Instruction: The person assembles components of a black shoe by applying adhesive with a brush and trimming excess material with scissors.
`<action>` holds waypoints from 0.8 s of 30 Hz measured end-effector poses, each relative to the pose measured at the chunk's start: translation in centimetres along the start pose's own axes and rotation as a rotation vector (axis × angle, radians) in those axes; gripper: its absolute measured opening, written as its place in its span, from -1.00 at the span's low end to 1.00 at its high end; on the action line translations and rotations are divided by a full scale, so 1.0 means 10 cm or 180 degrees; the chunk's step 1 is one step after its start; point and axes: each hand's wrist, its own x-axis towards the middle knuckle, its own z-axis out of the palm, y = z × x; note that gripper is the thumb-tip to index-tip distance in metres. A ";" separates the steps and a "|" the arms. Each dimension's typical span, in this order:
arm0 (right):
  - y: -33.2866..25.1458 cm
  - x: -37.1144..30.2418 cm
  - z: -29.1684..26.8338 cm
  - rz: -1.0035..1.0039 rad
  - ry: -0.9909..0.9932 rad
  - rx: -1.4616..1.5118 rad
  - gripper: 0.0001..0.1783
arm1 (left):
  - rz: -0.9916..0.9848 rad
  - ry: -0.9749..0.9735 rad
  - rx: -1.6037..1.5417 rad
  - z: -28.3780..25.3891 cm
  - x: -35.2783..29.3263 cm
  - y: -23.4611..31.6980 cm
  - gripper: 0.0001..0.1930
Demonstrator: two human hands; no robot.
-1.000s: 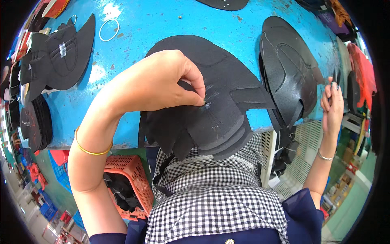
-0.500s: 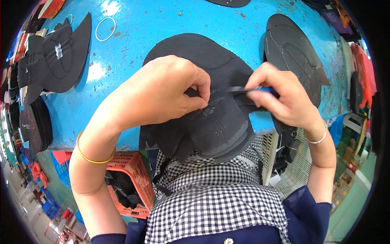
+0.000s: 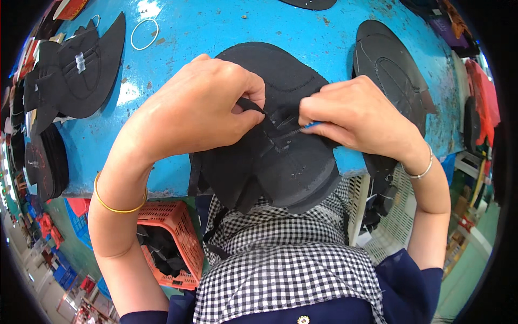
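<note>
A stack of stitched black fabric pieces [image 3: 297,167], shaped like flat shoe uppers, lies in front of me and hangs over the table's near edge. My left hand [image 3: 202,110] is closed, pinching a raised black flap of the top piece between thumb and fingers. Closed around a slim blue-handled tool [image 3: 311,125], my right hand [image 3: 356,113] rests low over the middle of the stack. The tool's thin tip points left, at the stitched lines near the centre. Most of its handle is hidden in my fingers, so its exact kind cannot be made out.
More black pieces lie on the blue table [image 3: 178,32]: a pile [image 3: 391,70] at the right and another [image 3: 81,73] at the left. A white ring [image 3: 144,34] sits at the far left. Below the edge stands an orange basket [image 3: 181,229] holding black scraps.
My right hand has moved left and slightly inward with the tool, towards the stack's centre. My left hand has shifted a little left, lifting the black flap.
</note>
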 end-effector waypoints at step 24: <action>-0.58 0.13 0.14 0.0011 0.0229 -0.0653 -0.72 | -0.0652 0.0507 -0.1830 -0.15 -0.27 -0.12 -0.88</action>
